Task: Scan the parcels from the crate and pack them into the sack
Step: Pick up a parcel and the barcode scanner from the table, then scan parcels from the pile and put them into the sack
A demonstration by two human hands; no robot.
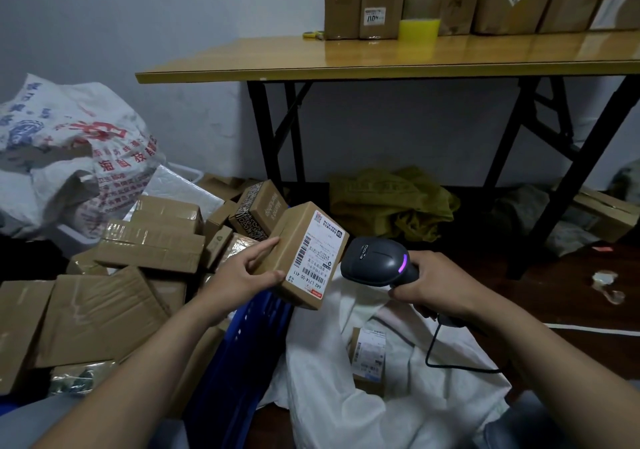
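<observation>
**While the left hand holds up a parcel, the right hand points a barcode scanner at it**

As the left hand (pixel 242 275) grips a small brown cardboard parcel (pixel 294 237) between thumb and fingers, the white shipping label (pixel 317 254) on the box faces right. Just beside that label, not touching it, is the head of a dark handheld barcode scanner (pixel 377 258), with a purple light glowing on top. The right hand (pixel 433 285) is wrapped round the scanner's handle, and a black cable (pixel 433 348) runs down from it.

Below both hands lies an open white sack (pixel 329 407), with one labelled package (pixel 369 355) inside it. The ribbed wall of a blue plastic crate (pixel 242 355) shows between the left forearm and the sack. Left of it, taped cardboard boxes (pixel 149 244) lie in a heap. Farther left slumps a white printed bag (pixel 86 143).

Behind stands a wooden folding table (pixel 381 60) carrying a row of upright cartons (pixel 381 5) and a yellow tape roll (pixel 419 31). An olive cloth sack (pixel 388 202) lies crumpled beneath it.
</observation>
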